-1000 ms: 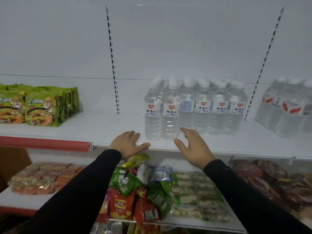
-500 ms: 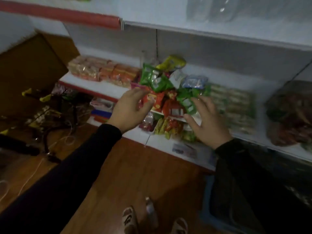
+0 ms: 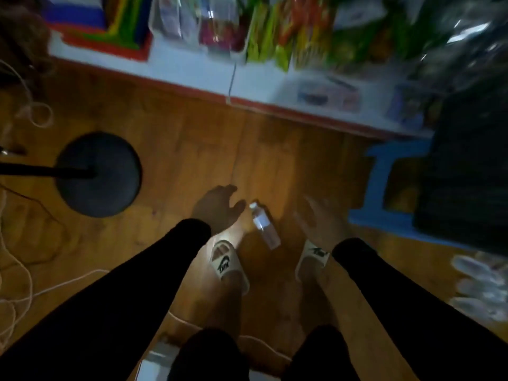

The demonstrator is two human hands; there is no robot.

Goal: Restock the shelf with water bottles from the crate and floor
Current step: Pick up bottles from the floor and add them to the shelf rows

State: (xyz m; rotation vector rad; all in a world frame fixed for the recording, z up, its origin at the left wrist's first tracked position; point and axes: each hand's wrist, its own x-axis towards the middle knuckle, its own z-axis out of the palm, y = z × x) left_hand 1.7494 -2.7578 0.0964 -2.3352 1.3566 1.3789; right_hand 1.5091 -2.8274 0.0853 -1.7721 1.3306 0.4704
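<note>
While the floor (image 3: 178,138) fills the blurred view, a blue crate (image 3: 384,188) stands well right of a bottle (image 3: 264,226) lying between two sandals (image 3: 226,261). Left hand (image 3: 217,210) and right hand (image 3: 319,224) hover either side of the bottle, fingers apart, gripping nothing.

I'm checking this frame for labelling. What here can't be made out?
Head view only:
- Water bottle label: blurred, too small.
- Right hand: motion-smeared, finger pose unclear.
- Shelf goods: blurred, cut by the top edge.
- Blue crate: contents hidden by a dark mass.
- Left hand: dim.
</note>
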